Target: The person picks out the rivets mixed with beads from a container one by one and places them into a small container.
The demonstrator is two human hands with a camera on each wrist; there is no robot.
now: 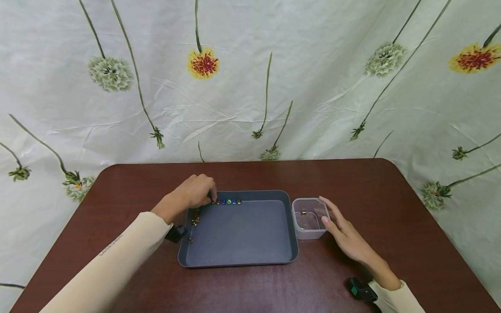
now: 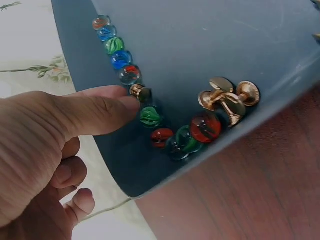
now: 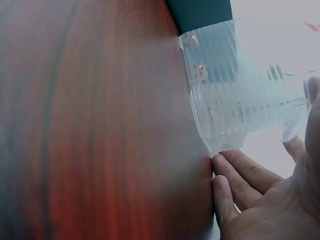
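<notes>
At the far left corner of the grey tray (image 1: 242,234), my left hand (image 1: 197,191) pinches a small gold stud (image 2: 140,93) between thumb and index finger. The stud is level with a line of glass marbles (image 2: 120,59) along the tray's far wall. Nearer marbles, a green one (image 2: 150,117) and a red one (image 2: 162,137) among them, lie in the corner, beside a cluster of gold studs (image 2: 232,102). My right hand (image 1: 346,237) rests with extended fingers against the right side of a clear plastic box (image 1: 309,234). A few gold studs (image 3: 201,70) show through its wall.
The box stands just right of the tray on a dark red-brown table (image 1: 254,287). A lone gold stud (image 1: 191,240) lies near the tray's left wall. Behind the table hangs a pale flowered cloth (image 1: 235,108).
</notes>
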